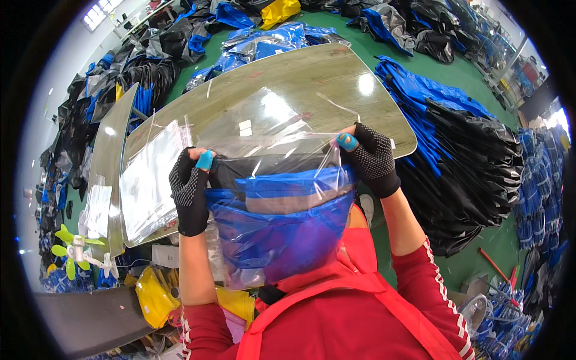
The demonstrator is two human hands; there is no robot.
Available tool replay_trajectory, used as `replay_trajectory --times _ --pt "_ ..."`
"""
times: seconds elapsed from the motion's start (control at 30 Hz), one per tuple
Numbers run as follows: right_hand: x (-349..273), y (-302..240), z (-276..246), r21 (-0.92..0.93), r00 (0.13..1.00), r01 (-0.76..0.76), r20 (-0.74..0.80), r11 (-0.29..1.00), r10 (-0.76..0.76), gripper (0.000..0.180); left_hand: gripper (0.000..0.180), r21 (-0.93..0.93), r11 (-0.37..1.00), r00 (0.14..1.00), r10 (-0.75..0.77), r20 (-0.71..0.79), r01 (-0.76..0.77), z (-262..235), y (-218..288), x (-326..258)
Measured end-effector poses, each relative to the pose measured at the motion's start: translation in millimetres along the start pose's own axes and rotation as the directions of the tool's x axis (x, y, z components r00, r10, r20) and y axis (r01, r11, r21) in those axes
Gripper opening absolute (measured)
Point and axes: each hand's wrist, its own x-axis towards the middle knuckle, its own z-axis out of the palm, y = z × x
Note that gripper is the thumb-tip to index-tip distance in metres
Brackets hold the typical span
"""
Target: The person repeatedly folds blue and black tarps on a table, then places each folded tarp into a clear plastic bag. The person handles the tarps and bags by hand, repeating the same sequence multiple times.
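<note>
Held up over the near edge of the desk (312, 78): a clear plastic bag (282, 198) with a folded blue and black garment (282, 222) inside, hanging down in front of the red-sleeved torso. Left hand (191, 186), in a black dotted fingerless glove with a blue fingertip cover, closed on the bag's upper left corner. Right hand (372, 157), gloved the same way, closed on the upper right corner, pinching the open mouth of the bag. Top of the bag stretched between both hands, garment sagging low in the middle. On the left part of the desk, just beside the left hand, a stack of flat clear bags (150, 180). To the right, on the green floor, a big heap of black and blue garments (468, 156). Far across the floor, more bagged blue bundles (270, 39). Near left, below the desk, a small fan with green blades (75, 249) and a yellow bag (153, 297).
</note>
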Motion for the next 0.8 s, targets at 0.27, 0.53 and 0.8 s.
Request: replay_trajectory --times 0.27,0.53,0.8 --pt "57 -35 -35 0.108 0.984 0.168 -0.081 0.980 -0.160 0.025 0.028 -0.242 0.934 0.961 0.233 -0.147 -0.263 2 75 55" --pt "187 -154 -6 -0.684 -0.042 0.521 -0.618 0.510 -0.785 0.014 0.034 0.894 -0.165 0.415 0.840 0.348 -0.416 12 197 66" --pt "134 27 13 0.278 0.977 0.155 -0.184 0.948 -0.106 0.036 0.076 0.180 0.790 0.804 0.540 0.247 -0.586 27 137 92"
